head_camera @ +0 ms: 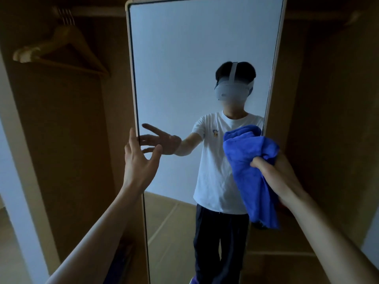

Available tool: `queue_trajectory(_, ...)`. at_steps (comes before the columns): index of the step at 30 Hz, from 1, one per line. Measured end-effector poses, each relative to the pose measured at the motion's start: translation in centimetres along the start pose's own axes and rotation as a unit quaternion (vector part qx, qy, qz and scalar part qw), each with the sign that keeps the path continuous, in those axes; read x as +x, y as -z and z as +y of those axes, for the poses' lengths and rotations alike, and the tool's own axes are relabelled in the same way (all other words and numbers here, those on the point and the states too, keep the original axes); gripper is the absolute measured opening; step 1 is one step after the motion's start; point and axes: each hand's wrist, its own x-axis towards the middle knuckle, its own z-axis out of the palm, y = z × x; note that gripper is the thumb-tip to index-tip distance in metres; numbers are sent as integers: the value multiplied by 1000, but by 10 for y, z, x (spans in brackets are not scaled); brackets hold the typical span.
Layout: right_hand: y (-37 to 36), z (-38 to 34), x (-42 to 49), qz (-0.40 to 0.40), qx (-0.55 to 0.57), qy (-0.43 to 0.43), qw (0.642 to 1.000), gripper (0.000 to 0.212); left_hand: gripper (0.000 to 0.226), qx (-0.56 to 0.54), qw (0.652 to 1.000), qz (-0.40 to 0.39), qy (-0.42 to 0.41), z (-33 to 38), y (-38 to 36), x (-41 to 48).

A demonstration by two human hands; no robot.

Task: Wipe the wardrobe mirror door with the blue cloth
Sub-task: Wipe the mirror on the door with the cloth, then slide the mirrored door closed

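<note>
The tall mirror door (184, 48) with a pale frame stands straight ahead, edge-on between two wooden wardrobe bays. My left hand (139, 160) is spread open at the mirror's left edge, fingers straight, reaching the frame at about mid height. My right hand (268, 169) grips a bunched blue cloth (252, 160), held up in front of the mirror's right side; the cloth's lower end hangs down loose. Whether the cloth touches the glass I cannot tell. The mirror reflects a person in a white T-shirt and dark trousers wearing a headset.
Wooden hangers (61, 46) hang on a rail in the left wardrobe bay. The right bay (328, 119) is a dark wooden recess. A white door frame (18, 160) runs down the far left. Something dark and bluish lies low near the door's foot.
</note>
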Motion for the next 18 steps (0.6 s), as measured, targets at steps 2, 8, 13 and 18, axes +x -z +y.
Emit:
queue_trajectory(2, -2, -7, -6, 9, 2, 10, 1000, 14, 86, 11, 1000, 0, -24, 8, 0, -11)
queue_trajectory(8, -9, -22, -26, -6, -19, 54, 998, 7, 83, 2, 994, -71, -81, 36, -12, -39)
queue_trajectory(13, -15, -33, -42, -13, -47, 40, 998, 32, 81, -10, 986, -110, -123, 45, -19, -62)
queue_trajectory(18, -23, -49, -62, 13, -106, 51, 993, 30, 67, -34, 980, -141, -136, 58, -13, -77)
